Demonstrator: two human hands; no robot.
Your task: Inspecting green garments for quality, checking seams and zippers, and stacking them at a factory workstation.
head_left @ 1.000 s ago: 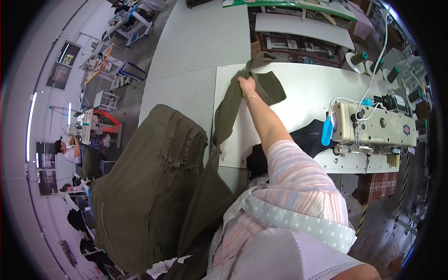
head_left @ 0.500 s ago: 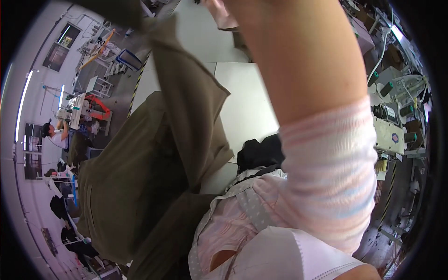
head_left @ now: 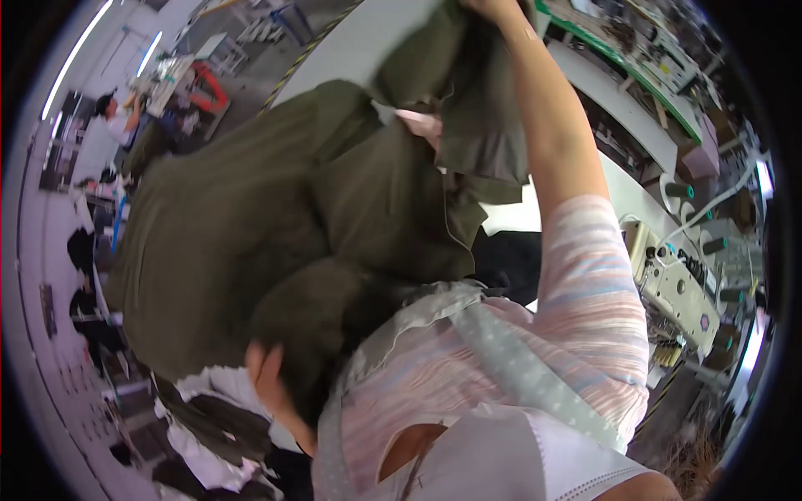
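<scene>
A large dark olive garment spreads across the left and middle, partly smeared by motion. At the top, my right hand is closed on a raised part of it, with my arm stretched far forward. A pale pink patch shows among the lifted folds; what it is, I cannot make out. By the garment's lower edge is my left hand, its visible fingers stretched and apart, slightly blurred against the cloth. Black cloth lies beyond my apron, right of the garment.
A white table lies beneath and beyond the garment. On the right stands a sewing machine with thread cones. White and dark cloths are heaped at lower left. Farther left, a person sits at another machine.
The garment has been spread wider and across to the right, over the table. My right arm has straightened away from me. My left hand has come into view at lower left.
</scene>
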